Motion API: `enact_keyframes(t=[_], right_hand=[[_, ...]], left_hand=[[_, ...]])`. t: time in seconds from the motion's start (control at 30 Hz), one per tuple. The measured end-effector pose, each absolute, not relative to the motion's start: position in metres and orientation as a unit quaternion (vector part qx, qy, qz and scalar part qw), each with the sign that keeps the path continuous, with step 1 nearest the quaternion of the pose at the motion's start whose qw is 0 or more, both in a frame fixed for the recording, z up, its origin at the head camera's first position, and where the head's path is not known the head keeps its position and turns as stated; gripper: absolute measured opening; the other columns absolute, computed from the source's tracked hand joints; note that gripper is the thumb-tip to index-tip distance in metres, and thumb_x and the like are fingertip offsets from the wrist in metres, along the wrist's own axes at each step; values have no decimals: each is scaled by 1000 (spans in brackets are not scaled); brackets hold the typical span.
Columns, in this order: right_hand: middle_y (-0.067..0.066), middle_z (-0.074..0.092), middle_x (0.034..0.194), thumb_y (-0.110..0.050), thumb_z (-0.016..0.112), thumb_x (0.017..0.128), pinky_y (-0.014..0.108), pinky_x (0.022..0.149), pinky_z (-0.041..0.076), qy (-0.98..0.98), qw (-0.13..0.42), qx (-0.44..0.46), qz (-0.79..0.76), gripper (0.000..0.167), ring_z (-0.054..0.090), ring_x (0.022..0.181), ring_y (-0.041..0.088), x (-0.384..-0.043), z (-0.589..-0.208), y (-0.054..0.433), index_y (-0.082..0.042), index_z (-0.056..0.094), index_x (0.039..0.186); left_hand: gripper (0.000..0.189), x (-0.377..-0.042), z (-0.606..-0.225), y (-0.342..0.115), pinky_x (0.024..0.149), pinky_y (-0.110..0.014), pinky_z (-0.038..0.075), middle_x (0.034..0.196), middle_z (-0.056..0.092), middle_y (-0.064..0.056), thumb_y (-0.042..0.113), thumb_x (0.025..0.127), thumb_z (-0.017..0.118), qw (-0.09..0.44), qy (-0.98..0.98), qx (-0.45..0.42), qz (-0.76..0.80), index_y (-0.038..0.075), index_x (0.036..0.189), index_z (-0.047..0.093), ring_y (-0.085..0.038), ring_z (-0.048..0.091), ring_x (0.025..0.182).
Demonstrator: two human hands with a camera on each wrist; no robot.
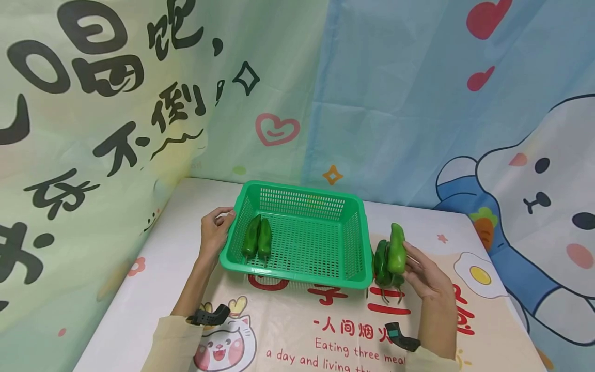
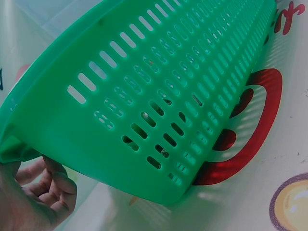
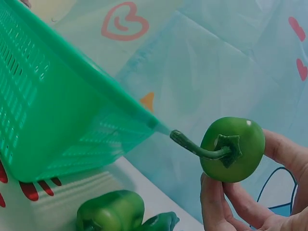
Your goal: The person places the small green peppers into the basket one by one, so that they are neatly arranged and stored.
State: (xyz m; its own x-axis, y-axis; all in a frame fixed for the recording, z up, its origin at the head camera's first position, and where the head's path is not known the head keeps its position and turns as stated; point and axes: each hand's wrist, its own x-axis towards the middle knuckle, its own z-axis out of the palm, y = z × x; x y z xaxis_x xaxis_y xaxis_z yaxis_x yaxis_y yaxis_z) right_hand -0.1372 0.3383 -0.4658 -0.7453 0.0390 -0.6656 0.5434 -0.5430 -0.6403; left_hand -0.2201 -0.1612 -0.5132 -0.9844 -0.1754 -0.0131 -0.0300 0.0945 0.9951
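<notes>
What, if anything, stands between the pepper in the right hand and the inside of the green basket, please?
The right rim of the green basket does: the pepper in the right hand is outside it. The loose peppers beside the basket lie lower; nothing else visible is in the way.

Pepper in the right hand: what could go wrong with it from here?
It might slip: the right hand holds the smooth-looking pepper up by its side, its stem free. Moved toward the green basket, it could knock the raised rim. Lowered instead, it may nudge the loose peppers lying close beside the basket.
</notes>
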Motion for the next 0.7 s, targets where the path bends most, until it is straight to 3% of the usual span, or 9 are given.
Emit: enact_keyframes(t=[0.13, 0.33, 0.43, 0.7], right_hand=[[-4, 70, 114, -32, 78, 103, 26, 106, 59, 456, 144, 319, -819, 14, 67, 116, 9, -138, -462, 333, -25, 70, 113], [-5, 72, 111, -32, 77, 103, 25, 104, 60, 465, 143, 309, -817, 14, 67, 115, 8, -138, -456, 326, -25, 70, 113], [-5, 71, 113, -33, 76, 104, 25, 106, 59, 464, 147, 306, -818, 23, 66, 117, 8, -138, -453, 323, -24, 65, 121], [-4, 73, 110, -32, 69, 107, 24, 97, 62, 510, 145, 242, -812, 13, 68, 107, 8, -137, -449, 314, -23, 76, 103]], left_hand=[[38, -220, -513, -162, 63, -20, 55, 95, 80, -17, 25, 113, 62, 55, -737, 69, -670, -2, 139, 70, -5, 67, 67], [39, -220, -513, -162, 62, -20, 55, 96, 80, -18, 26, 113, 63, 53, -737, 70, -670, -2, 138, 70, -5, 68, 67], [38, -220, -513, -161, 62, -20, 55, 95, 80, -17, 26, 113, 63, 54, -736, 70, -671, -2, 138, 70, -5, 68, 67], [37, -220, -513, -161, 63, -20, 55, 91, 80, -10, 26, 113, 63, 55, -735, 70, -672, -2, 137, 71, -5, 68, 67]])
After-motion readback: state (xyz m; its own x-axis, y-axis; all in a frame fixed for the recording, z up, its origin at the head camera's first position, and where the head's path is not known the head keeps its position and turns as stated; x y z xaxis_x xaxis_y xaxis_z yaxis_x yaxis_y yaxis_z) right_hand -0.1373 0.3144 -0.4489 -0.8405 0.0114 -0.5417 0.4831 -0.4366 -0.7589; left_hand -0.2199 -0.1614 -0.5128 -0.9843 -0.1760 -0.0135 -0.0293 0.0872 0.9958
